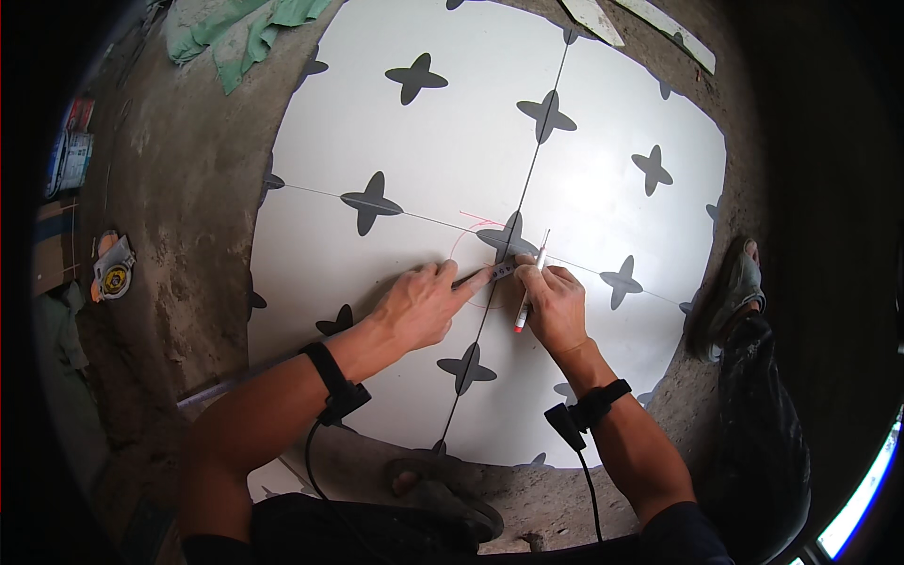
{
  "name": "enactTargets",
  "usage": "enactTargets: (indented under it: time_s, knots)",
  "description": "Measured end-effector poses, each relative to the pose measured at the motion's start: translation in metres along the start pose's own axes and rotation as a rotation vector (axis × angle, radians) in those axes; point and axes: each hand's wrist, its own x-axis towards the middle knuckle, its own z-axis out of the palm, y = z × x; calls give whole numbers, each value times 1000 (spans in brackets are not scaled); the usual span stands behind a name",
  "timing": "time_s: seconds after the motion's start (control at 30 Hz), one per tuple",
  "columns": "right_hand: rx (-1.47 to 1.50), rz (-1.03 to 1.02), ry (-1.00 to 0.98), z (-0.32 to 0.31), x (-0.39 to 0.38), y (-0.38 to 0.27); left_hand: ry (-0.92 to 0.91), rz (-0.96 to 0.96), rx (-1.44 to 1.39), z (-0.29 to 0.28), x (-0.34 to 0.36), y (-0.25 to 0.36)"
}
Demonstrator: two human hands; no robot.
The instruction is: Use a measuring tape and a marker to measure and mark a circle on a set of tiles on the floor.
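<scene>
White tiles (414, 132) with dark grey four-petal shapes lie edge to edge on the floor. My left hand (421, 304) reaches in with its index finger stretched along a short numbered measuring strip (506, 270). The strip lies by the point where the tile seams cross, and most of its length is hidden under my fingers. In my closed right hand (557, 306) is a white marker pen (523, 309) with a red end, its thin tip pointing away from me. My right fingertips rest near the strip's end. A thin red curved line (459, 243) is drawn around the crossing, beside short red strokes.
Rough concrete floor surrounds the tiles. Green cloth (240, 38) lies at the far left, narrow tile offcuts (664, 33) at the far right. A round yellow-and-black item (115, 279) sits on the left. My sandalled foot (739, 297) stands by the right tile edge; cables hang from both wrist straps.
</scene>
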Motion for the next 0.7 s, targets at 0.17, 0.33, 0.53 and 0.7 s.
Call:
enactTargets:
  time_s: [0.17,0.33,0.53,0.7]
  knots:
    - [-6,2,-11,-3,3,-3,-31,-5,15,-8,0,3]
    - [-18,-35,8,-4,6,-4,-73,-33,-35,-5,0,4]
    - [-10,-27,-8,-6,2,-2,-51,-38,-89,3,-5,21]
    - [199,263,4,-21,1,-6,-53,-32,-125,5,-6,24]
